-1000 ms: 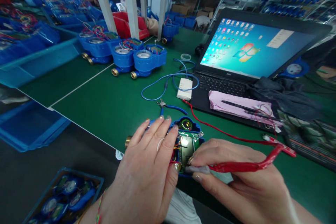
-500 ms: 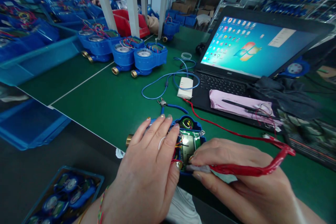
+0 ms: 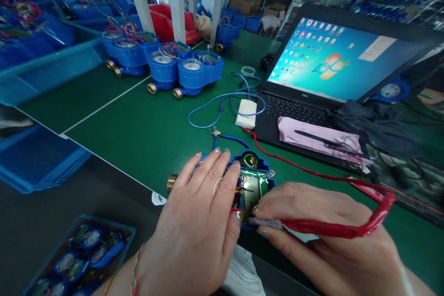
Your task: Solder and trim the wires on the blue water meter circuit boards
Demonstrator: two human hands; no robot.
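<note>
A blue meter (image 3: 262, 165) with an exposed green circuit board (image 3: 252, 187) and coloured wires lies at the front edge of the green table. My left hand (image 3: 201, 217) rests flat over its left part, fingers stretched, the thumb near the wires. On the right, my right hand (image 3: 312, 226) pinches the grey end (image 3: 272, 224) of a red cable (image 3: 326, 229) against the board's lower edge. That cable loops back to a white box (image 3: 246, 113). The contact between the grey end and the board is partly hidden by my fingers.
Blue-handled cutters (image 3: 232, 140) lie behind the meter. An open laptop (image 3: 301, 106) with a pink cloth (image 3: 291, 130) stands at right. More blue meters (image 3: 194, 76) stand behind, near a red bin (image 3: 161, 23). A crate of meters (image 3: 130, 236) is below left. People work at the back.
The view has shifted slightly. Both hands keep nearly the same places on the meter and the cable end. In the background, a person's hands have moved lower.
</note>
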